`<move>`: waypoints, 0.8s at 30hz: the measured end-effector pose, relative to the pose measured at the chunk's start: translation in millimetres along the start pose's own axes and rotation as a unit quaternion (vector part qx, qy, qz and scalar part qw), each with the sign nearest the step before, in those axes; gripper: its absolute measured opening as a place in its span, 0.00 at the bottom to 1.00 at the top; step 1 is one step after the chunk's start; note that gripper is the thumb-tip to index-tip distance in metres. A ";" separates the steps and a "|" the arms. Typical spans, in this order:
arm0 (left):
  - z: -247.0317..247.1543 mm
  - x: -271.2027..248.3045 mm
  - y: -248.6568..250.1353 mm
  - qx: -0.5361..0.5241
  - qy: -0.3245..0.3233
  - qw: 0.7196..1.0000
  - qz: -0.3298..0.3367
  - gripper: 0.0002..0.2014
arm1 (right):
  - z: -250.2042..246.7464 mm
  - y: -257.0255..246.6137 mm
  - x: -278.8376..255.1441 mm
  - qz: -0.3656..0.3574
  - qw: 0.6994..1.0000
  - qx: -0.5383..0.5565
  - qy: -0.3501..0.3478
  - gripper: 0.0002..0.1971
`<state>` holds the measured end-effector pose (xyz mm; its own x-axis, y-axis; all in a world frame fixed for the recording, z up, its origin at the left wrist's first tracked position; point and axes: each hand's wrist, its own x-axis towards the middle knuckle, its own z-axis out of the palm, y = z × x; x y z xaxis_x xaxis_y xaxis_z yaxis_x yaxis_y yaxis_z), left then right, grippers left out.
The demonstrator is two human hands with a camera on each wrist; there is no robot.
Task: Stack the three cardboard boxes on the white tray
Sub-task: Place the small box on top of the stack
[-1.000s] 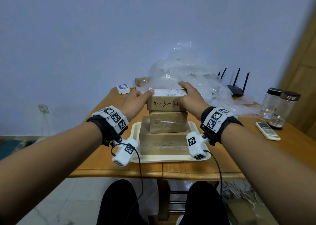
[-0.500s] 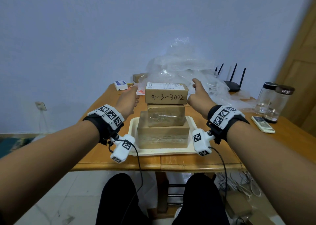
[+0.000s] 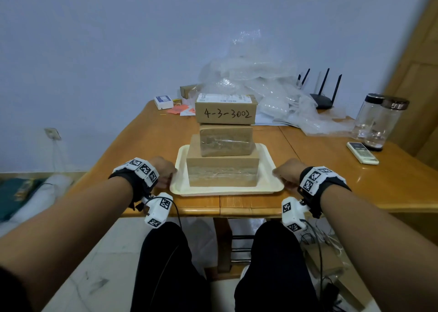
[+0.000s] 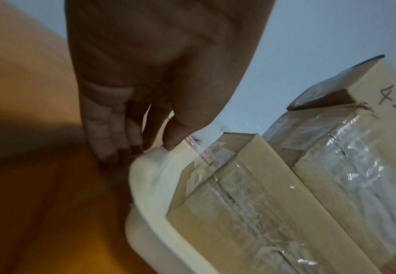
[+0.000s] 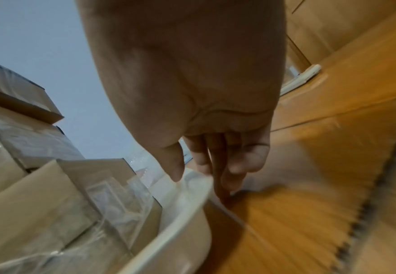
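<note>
Three cardboard boxes stand stacked on the white tray (image 3: 227, 189): a large bottom box (image 3: 222, 172), a taped middle box (image 3: 226, 141), and a top box (image 3: 226, 112) marked "4-3-3002". My left hand (image 3: 166, 173) is at the tray's left rim and my right hand (image 3: 285, 174) at its right rim. In the left wrist view the left hand (image 4: 143, 150) pinches the tray (image 4: 150, 185) rim, thumb on top and fingers beneath. In the right wrist view the right hand (image 5: 199, 178) grips the tray (image 5: 183, 222) rim the same way.
The tray sits near the wooden table's front edge (image 3: 213, 211). Behind the stack lie bubble wrap (image 3: 260, 84), a black router (image 3: 322, 98) and a small white box (image 3: 163, 102). Two glass jars (image 3: 379, 122) and a remote (image 3: 362, 152) stand at the right.
Both hands let go of the top box, came down and back toward me, and took hold of the tray's side rims. The stack has not shifted.
</note>
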<state>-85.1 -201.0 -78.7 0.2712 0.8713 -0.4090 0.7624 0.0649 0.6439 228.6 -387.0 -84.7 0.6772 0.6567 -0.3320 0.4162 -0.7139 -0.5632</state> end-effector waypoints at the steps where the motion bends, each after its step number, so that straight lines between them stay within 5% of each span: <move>1: 0.9 2.3 1.2 0.004 0.003 1.000 0.000 0.05 | 2.5 2.3 1.4 0.000 1.000 -0.016 0.000 0.14; 7: 13.3 21.1 1.5 -0.057 0.062 0.996 -0.007 0.15 | 12.7 0.5 17.1 -0.005 0.996 -0.073 0.049 0.21; 24: 30.6 58.1 57.2 -0.077 0.053 0.996 0.007 0.13 | -9.5 -2.8 74.5 0.012 0.994 -0.073 0.081 0.20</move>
<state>-7.8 -161.5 -85.4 0.2124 0.9185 -0.3336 0.6578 0.1181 0.7439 283.7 -338.5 -100.7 0.7712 0.6003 -0.2117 0.4744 -0.7638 -0.4377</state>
